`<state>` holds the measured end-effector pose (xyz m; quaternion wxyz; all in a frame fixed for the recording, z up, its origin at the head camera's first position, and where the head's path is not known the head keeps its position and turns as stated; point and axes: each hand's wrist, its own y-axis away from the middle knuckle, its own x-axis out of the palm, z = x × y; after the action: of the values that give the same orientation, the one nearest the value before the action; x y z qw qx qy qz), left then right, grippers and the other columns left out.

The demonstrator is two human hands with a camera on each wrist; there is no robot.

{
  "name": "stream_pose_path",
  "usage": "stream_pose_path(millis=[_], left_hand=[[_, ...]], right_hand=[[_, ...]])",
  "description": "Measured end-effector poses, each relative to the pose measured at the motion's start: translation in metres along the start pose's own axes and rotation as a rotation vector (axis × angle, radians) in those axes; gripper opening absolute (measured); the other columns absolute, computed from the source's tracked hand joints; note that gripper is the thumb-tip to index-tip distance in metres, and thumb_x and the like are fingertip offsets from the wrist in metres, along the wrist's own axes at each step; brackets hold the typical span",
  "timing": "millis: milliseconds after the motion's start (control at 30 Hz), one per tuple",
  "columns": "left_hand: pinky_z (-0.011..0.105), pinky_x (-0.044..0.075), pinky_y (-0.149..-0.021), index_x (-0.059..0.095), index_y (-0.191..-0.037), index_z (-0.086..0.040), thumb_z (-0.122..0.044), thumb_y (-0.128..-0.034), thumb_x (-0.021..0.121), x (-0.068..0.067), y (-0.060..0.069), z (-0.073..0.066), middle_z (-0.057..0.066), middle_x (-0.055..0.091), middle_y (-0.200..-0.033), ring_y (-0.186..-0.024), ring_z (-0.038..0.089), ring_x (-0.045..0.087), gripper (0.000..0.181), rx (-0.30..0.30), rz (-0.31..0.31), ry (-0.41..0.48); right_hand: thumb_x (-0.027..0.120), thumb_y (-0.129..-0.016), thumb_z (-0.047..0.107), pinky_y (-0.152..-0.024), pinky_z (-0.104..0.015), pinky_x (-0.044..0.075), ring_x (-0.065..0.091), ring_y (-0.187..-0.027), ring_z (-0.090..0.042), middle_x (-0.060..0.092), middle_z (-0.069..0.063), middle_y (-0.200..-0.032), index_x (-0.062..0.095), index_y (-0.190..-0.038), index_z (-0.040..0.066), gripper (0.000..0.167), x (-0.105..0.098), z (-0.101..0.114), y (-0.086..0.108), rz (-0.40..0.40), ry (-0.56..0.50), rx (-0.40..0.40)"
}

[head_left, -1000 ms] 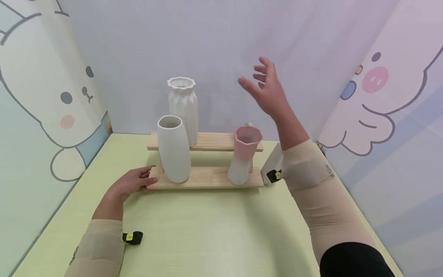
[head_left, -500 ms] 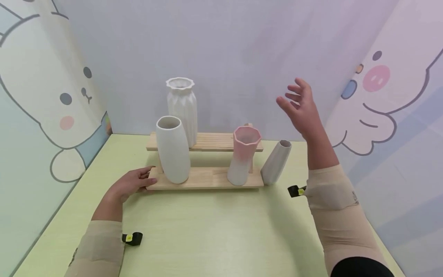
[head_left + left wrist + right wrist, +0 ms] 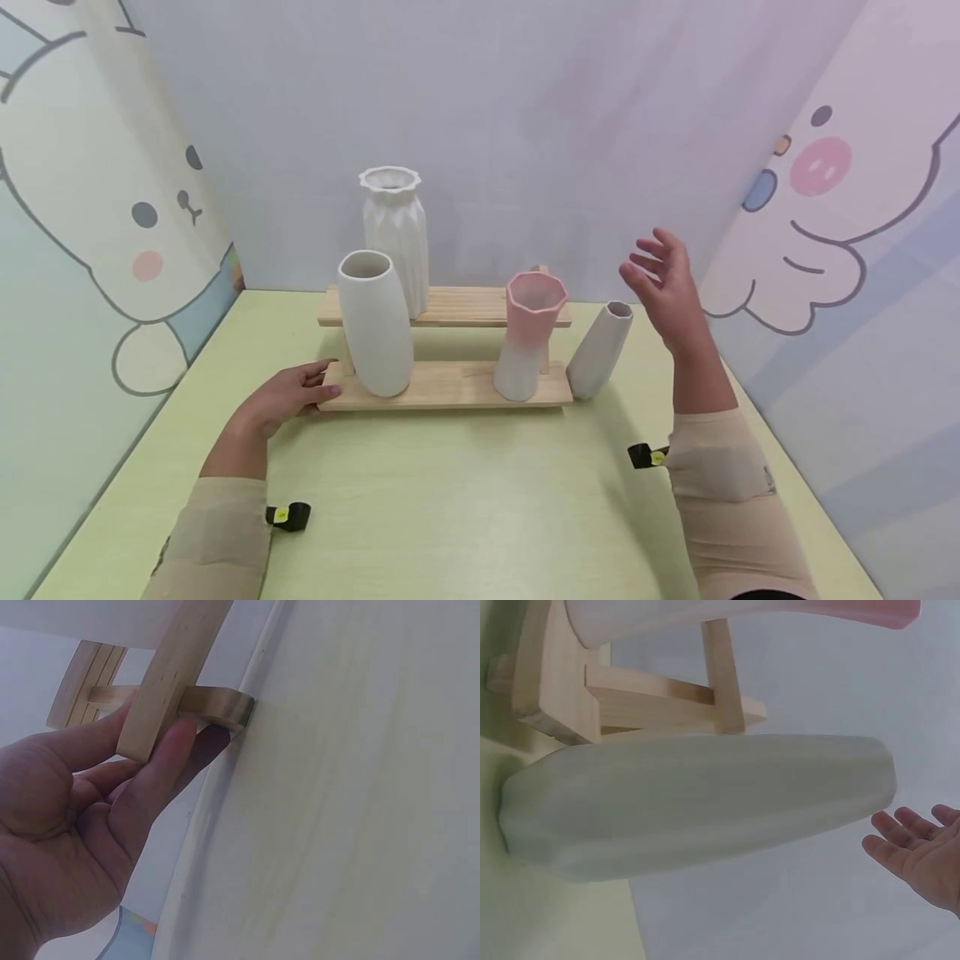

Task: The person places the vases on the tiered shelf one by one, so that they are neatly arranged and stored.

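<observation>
My left hand (image 3: 283,398) pinches the left end of a two-tier wooden stand (image 3: 442,385), thumb and fingers on either side of the lower board (image 3: 154,705). On that lower board stand a smooth white vase (image 3: 377,333) at the left and a pink-and-white vase (image 3: 528,333) at the right. A ribbed white vase (image 3: 397,242) with a scalloped rim is on the upper board. Beside the stand's right end, a narrow-necked white vase (image 3: 600,354) rests on the table. Up and to the right of it, my right hand (image 3: 663,292) hovers with loosely bent fingers, holding nothing.
The pale green table (image 3: 450,500) reaches back to a plain light wall (image 3: 480,125). Side walls with cartoon animals (image 3: 821,167) close in the table at left and right.
My right hand has moved right and then down, away from above the stand, uncovering the narrow-necked vase. The left hand has stayed on the stand, and the vases have not visibly shifted.
</observation>
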<state>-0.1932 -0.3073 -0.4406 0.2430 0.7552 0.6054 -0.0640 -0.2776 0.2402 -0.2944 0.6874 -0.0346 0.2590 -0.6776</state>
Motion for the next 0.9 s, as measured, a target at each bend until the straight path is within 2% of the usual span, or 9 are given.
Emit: stream_pose_path(millis=[167,433,567,700,800,900], left_hand=[[0.027,0.055,-0.085,0.016,-0.157,-0.003,-0.038,-0.0933,0.067,0.000,0.001,-0.001,0.027,0.020,-0.159,-0.104,0.014,0.063,0.089,-0.001,0.001,0.003],[0.029,0.055,-0.088,0.016,-0.157,-0.004,-0.038,-0.0933,0.067,0.000,0.000,-0.001,0.027,0.020,-0.159,-0.104,0.014,0.063,0.088,0.003,0.002,-0.007],[0.029,0.055,-0.087,0.017,-0.157,-0.005,-0.039,-0.0928,0.067,0.000,0.001,-0.001,0.027,0.019,-0.159,-0.107,0.013,0.062,0.089,0.000,-0.001,-0.003],[0.027,0.055,-0.086,0.017,-0.157,-0.004,-0.038,-0.0936,0.067,0.000,0.002,-0.002,0.028,0.018,-0.159,-0.105,0.013,0.064,0.088,0.004,0.005,0.003],[0.026,0.055,-0.084,0.016,-0.157,-0.004,-0.037,-0.0939,0.066,0.001,0.003,-0.002,0.028,0.018,-0.159,-0.100,0.014,0.065,0.087,0.010,0.009,0.005],[0.026,0.055,-0.084,0.017,-0.157,-0.004,-0.038,-0.0932,0.067,0.001,0.002,-0.002,0.027,0.019,-0.159,-0.100,0.013,0.065,0.088,0.010,0.003,0.007]], right_hand=[[0.066,-0.093,0.033,-0.116,-0.050,0.029,0.037,-0.140,-0.031,0.034,-0.011,-0.154,0.015,-0.156,0.021,0.082,0.006,-0.019,0.011,0.014,-0.016,0.030],[0.068,-0.093,0.032,-0.115,-0.053,0.028,0.038,-0.140,-0.031,0.037,-0.011,-0.153,0.020,-0.155,0.018,0.079,0.018,-0.038,0.024,0.045,-0.022,0.067],[0.068,-0.093,0.032,-0.105,-0.039,0.037,0.044,-0.134,-0.026,0.041,-0.012,-0.151,0.025,-0.154,0.016,0.076,0.025,-0.047,0.029,0.047,0.008,0.081],[0.068,-0.093,0.031,-0.090,-0.020,0.046,0.053,-0.121,-0.011,0.049,-0.011,-0.145,0.035,-0.150,0.014,0.068,0.031,-0.054,0.034,0.033,0.009,0.089],[0.068,-0.094,0.031,-0.087,-0.016,0.048,0.056,-0.112,-0.002,0.054,-0.012,-0.140,0.041,-0.145,0.012,0.061,0.034,-0.057,0.036,0.021,0.000,0.090],[0.067,-0.094,0.034,-0.086,-0.018,0.048,0.059,-0.109,0.000,0.058,-0.011,-0.136,0.047,-0.140,0.010,0.056,0.036,-0.058,0.037,0.003,-0.004,0.095]])
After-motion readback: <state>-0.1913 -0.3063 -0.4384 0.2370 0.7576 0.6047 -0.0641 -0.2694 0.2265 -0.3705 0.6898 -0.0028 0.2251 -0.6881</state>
